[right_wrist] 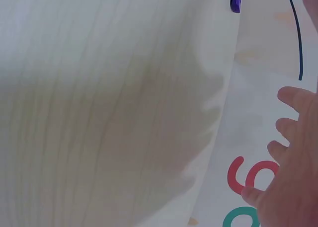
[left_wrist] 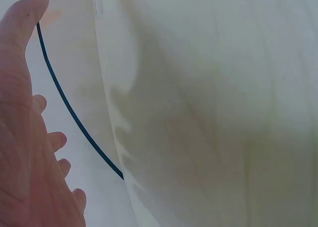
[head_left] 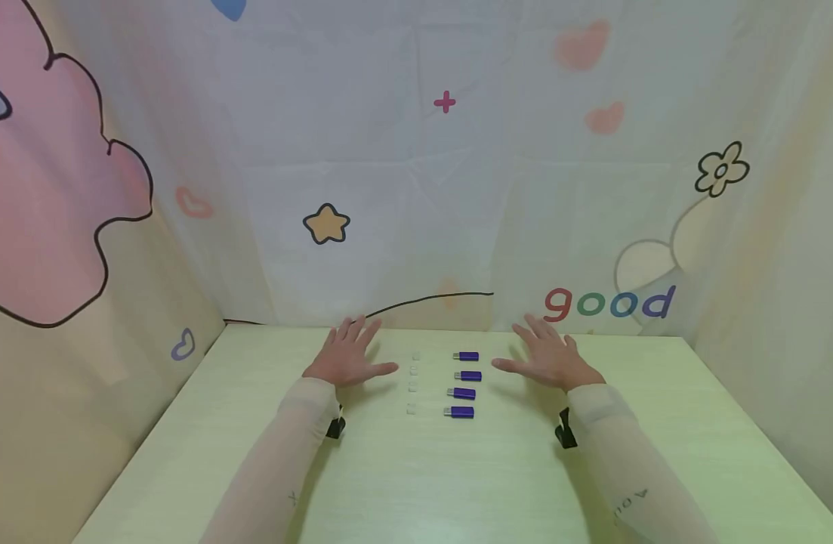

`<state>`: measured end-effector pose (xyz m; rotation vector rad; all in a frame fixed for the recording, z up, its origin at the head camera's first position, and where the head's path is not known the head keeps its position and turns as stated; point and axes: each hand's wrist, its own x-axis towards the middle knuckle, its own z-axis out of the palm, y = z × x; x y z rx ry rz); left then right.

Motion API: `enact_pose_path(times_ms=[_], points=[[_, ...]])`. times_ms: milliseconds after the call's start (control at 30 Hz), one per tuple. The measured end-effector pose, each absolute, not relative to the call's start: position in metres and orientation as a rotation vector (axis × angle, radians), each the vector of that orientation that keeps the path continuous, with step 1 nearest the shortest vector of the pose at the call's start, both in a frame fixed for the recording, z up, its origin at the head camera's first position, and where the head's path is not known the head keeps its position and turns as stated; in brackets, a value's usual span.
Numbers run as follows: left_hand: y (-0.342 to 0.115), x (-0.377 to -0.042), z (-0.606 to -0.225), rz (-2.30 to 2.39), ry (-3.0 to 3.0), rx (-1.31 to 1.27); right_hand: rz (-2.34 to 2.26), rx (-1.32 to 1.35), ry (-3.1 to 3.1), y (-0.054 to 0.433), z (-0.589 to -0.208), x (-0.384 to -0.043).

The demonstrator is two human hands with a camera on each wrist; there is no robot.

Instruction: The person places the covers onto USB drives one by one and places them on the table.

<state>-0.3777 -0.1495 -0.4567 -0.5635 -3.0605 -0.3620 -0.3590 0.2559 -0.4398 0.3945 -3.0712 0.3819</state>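
Note:
Several purple USB flash drives (head_left: 463,394) lie in a column on the table, their metal plugs pointing left. Left of them runs a matching column of small clear caps (head_left: 412,387). My left hand (head_left: 348,359) hovers over the table left of the caps, fingers spread and thumb toward them. On the other side, my right hand (head_left: 548,359) is held with spread fingers, its thumb pointing at the drives. Neither hand holds anything. In the right wrist view, the end of one purple drive (right_wrist: 236,0) shows at the top; the left wrist view shows my left palm (left_wrist: 30,137).
The pale wood-grain table (head_left: 416,483) reaches back to a hanging cloth (head_left: 402,189) printed with hearts, a star and the word "good". Cloth also hangs at both sides. A small black clip-like piece (head_left: 336,425) sits at each wrist.

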Motion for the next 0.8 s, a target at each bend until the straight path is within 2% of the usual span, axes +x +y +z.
enact_pose_path(times_ms=[300, 800], points=[[-0.150, -0.376, -0.455, -0.304, -2.990, -0.709, 0.440, 0.500, -3.049, 0.249, -0.431, -0.353], [-0.137, -0.364, -0.441, -0.417, -3.007, -0.772, 0.591, 0.593, -3.071, 0.238, -0.425, -0.348]])
